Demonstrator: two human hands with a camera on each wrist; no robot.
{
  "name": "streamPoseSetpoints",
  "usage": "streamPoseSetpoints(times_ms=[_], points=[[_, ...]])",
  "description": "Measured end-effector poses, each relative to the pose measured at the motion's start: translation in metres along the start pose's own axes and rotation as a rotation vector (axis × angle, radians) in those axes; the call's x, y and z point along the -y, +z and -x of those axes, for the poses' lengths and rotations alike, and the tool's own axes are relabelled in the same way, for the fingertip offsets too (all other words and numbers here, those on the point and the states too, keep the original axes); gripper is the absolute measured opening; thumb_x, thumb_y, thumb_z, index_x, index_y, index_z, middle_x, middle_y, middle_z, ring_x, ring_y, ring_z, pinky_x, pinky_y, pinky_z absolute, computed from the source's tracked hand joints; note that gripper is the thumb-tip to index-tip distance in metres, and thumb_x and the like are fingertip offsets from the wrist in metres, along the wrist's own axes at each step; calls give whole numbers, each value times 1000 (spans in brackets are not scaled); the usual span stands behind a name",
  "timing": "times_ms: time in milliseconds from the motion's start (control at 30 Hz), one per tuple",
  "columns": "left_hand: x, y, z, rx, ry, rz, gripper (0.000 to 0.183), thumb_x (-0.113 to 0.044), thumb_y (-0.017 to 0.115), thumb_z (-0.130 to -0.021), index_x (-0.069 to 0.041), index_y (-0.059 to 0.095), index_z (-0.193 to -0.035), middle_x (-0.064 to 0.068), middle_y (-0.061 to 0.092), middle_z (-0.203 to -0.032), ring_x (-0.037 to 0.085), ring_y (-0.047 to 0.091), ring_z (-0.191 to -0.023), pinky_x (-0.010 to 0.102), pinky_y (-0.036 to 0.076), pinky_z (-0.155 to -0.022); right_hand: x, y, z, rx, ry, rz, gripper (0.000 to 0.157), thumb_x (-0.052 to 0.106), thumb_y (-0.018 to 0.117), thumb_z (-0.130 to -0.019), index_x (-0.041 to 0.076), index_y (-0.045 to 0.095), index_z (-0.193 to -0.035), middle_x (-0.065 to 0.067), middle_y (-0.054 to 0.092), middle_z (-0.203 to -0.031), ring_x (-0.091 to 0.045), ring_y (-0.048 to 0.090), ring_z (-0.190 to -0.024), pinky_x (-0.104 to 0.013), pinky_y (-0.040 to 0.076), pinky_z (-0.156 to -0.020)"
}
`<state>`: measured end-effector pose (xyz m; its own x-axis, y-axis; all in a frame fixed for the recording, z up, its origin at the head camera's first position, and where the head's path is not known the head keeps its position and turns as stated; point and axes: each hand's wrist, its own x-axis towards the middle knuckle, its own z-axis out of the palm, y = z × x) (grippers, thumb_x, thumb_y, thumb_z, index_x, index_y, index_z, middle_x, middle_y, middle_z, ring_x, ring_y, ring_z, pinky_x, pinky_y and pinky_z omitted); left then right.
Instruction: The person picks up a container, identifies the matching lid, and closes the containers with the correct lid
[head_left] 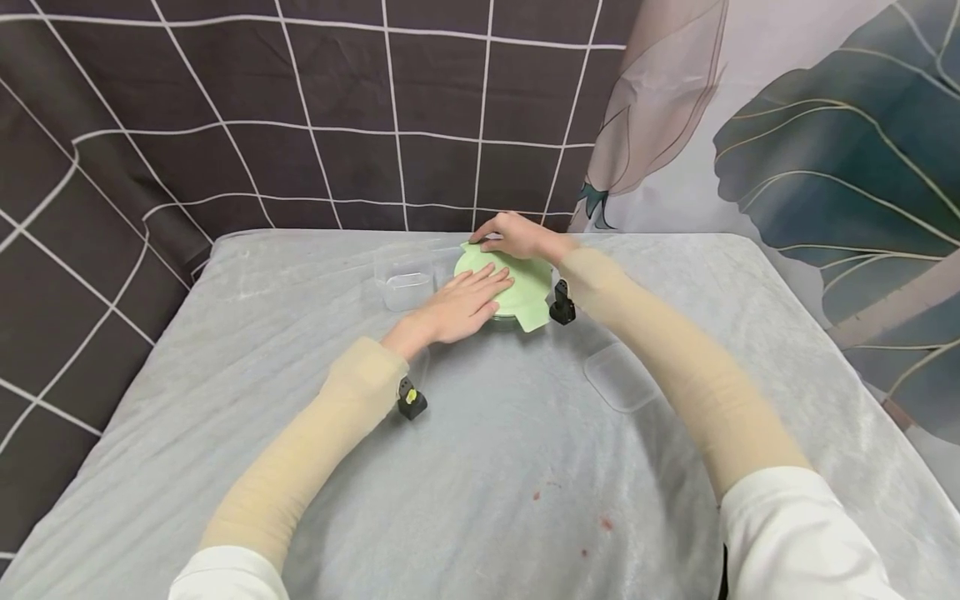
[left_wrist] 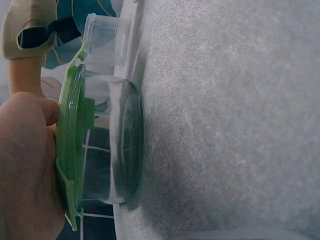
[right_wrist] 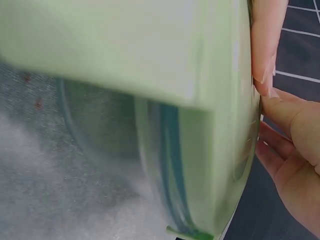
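A round clear bowl (left_wrist: 100, 165) with a pale green lid (head_left: 528, 283) stands near the back of the table. The lid's flap (head_left: 534, 318) sticks out at the front. My left hand (head_left: 461, 307) rests flat on the lid, fingers spread and straight. At the back rim, my right hand (head_left: 517, 236) grips the lid's edge with bent fingers and thumb. In the right wrist view, the right hand (right_wrist: 295, 155) shows beyond the lid, and a left-hand finger (right_wrist: 265, 45) lies above it. The right fingertips are partly hidden there.
Left of the bowl is a clear plastic container (head_left: 408, 287). A flat clear lid (head_left: 621, 379) lies right of centre, partly under the right forearm. Grey cloth covers the table (head_left: 510, 467), with small reddish spots. A dark tiled-pattern curtain (head_left: 337, 108) hangs behind.
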<state>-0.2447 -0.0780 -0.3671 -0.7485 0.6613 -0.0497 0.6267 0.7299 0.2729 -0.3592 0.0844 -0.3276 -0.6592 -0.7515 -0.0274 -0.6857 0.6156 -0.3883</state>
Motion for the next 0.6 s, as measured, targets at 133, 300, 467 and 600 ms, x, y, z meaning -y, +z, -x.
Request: streamPoseSetpoints(times_ms=[133, 300, 467, 600], points=[[0, 1, -1, 0, -3, -3, 51, -34, 23, -105, -20, 19, -154, -4, 10, -163, 15, 0, -151, 38, 1, -124, 0, -1, -4, 20, -10, -3, 28, 7, 59, -94, 1, 66, -121, -15, 65, -123, -29, 57, -123, -41, 41, -109], [-1, 0, -2, 8, -5, -8, 51, -33, 22, -105, -20, 18, -155, -5, 9, -163, 15, 0, -151, 38, 0, -124, -1, -5, -6, 70, 3, -24, 28, 8, 59, -94, 3, 66, -121, -13, 66, -123, -27, 56, -124, -39, 42, -108], [-2, -1, -3, 15, -7, -11, 51, -33, 22, -105, -20, 18, -155, -5, 9, -163, 16, 0, -151, 38, 0, -124, -4, -6, -8, 109, 2, -32, 28, 9, 57, -96, 3, 66, -122, -13, 66, -123, -26, 58, -122, -38, 45, -104], [-2, 0, -2, 18, -12, -23, 51, -33, 22, -105, -20, 18, -155, -5, 9, -163, 16, -1, -151, 38, 0, -124, -7, -5, -10, 138, -16, -44, 28, 8, 55, -97, 2, 65, -123, -15, 65, -123, -28, 58, -121, -39, 45, -104]])
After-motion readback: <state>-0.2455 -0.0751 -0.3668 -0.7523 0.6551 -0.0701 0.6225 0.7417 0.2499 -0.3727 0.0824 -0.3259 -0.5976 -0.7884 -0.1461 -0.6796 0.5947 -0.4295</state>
